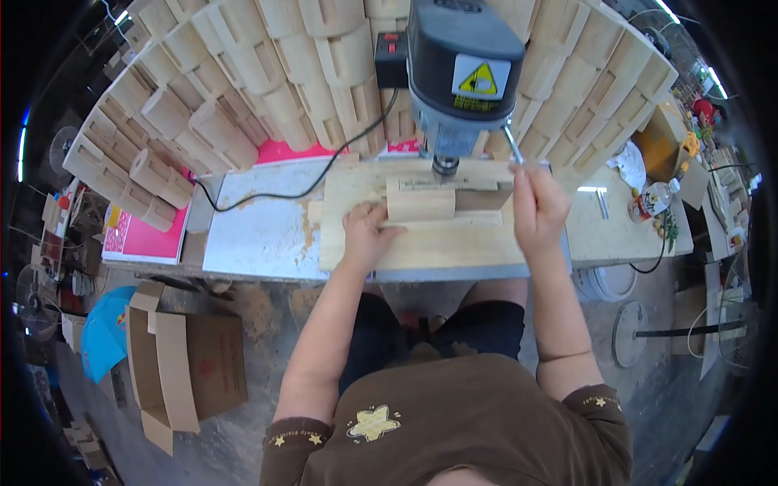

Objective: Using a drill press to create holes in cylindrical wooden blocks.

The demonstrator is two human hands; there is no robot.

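Observation:
A drill press with a dark grey head stands in front of me, its chuck pointing down over a pale wooden cylinder. The cylinder lies on its side, with a slot along its top, on a flat wooden board. At its left end, my left hand has curled fingers and a thumb pressed against the wood, holding it. My right hand is closed around the press's metal lever, raised to the right of the board. The drill tip cannot be made out.
Stacked slotted wooden cylinders wall in the back and both sides of the table. A black cable crosses the white surface at left. A plastic bottle stands at right. Below are an open cardboard box and a white bucket.

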